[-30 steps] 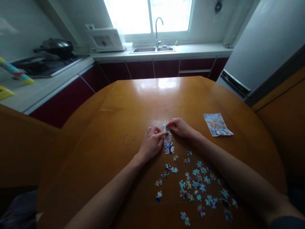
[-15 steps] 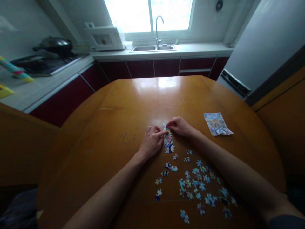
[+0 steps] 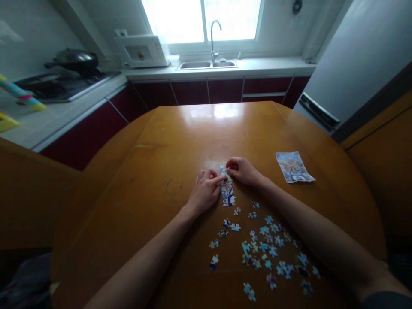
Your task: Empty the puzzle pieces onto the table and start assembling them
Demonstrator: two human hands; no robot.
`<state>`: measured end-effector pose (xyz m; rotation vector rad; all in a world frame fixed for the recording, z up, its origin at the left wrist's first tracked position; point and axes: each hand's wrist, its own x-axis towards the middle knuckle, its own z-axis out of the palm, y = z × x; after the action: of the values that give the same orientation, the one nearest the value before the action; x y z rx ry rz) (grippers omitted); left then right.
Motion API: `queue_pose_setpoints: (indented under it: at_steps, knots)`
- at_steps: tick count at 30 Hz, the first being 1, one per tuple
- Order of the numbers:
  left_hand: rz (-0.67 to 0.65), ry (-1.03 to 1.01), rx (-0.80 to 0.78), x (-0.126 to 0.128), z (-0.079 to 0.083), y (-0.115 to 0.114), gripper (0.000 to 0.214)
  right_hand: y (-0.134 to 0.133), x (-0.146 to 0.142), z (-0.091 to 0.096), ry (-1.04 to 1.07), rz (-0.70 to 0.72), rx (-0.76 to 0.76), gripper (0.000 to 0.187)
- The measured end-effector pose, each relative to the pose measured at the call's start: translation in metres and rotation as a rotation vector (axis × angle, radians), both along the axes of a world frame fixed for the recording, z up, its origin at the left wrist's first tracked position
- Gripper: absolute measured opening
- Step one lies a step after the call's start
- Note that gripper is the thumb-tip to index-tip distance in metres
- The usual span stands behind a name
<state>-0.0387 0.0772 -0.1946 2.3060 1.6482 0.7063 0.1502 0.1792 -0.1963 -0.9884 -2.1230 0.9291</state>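
Note:
A narrow strip of joined jigsaw puzzle pieces [image 3: 228, 196] lies on the wooden table [image 3: 180, 141] between my hands. My left hand [image 3: 206, 189] rests at the strip's left side; its index finger stretches across and presses on the strip, and the other fingers bend loosely. At the upper right edge of the strip, my right hand [image 3: 241, 169] has thumb and fingertips pinched together on a small puzzle piece, mostly hidden by the fingers. Several loose puzzle pieces [image 3: 264, 247] are scattered nearer to me, partly alongside my right forearm.
A creased picture sheet [image 3: 294, 167] lies to the right of my right hand. Past the table's far edge stand a counter with a sink [image 3: 195, 65], a microwave [image 3: 141, 52] and a wok on a stove [image 3: 75, 60]. A fridge [image 3: 354, 56] is at the right.
My right hand has drawn back very slightly to the right from the strip's top, fingers still pinched. The left hand stays put, and the loose pieces lie as before.

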Motion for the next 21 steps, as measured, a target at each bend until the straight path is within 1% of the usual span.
queue_pose_setpoints:
  at_steps: [2,4,6,8,10,15,21]
  knots:
    - [0.002,0.014,-0.004,0.000,0.001,-0.001,0.038,0.004,0.001,-0.003,0.099,-0.044,-0.027,0.007]
    - [0.004,0.030,-0.010,0.001,0.003,-0.001,0.037,0.006,0.003,-0.006,0.176,-0.112,-0.021,0.012]
    - [0.002,0.042,-0.018,0.001,0.004,-0.002,0.036,0.004,0.005,-0.007,0.213,-0.157,0.026,0.018]
    - [-0.002,0.047,-0.025,0.002,0.005,-0.002,0.035,0.000,0.007,-0.008,0.222,-0.151,0.092,0.023]
    - [-0.007,0.049,-0.032,0.002,0.006,-0.002,0.034,-0.004,0.008,-0.008,0.201,-0.113,0.133,0.026]
    - [-0.005,0.049,-0.045,0.002,0.005,-0.001,0.037,-0.009,0.007,-0.009,0.100,-0.033,0.153,0.027]
    - [-0.017,0.043,-0.043,0.002,0.006,-0.002,0.038,-0.010,0.006,-0.005,-0.027,-0.016,0.212,0.024]
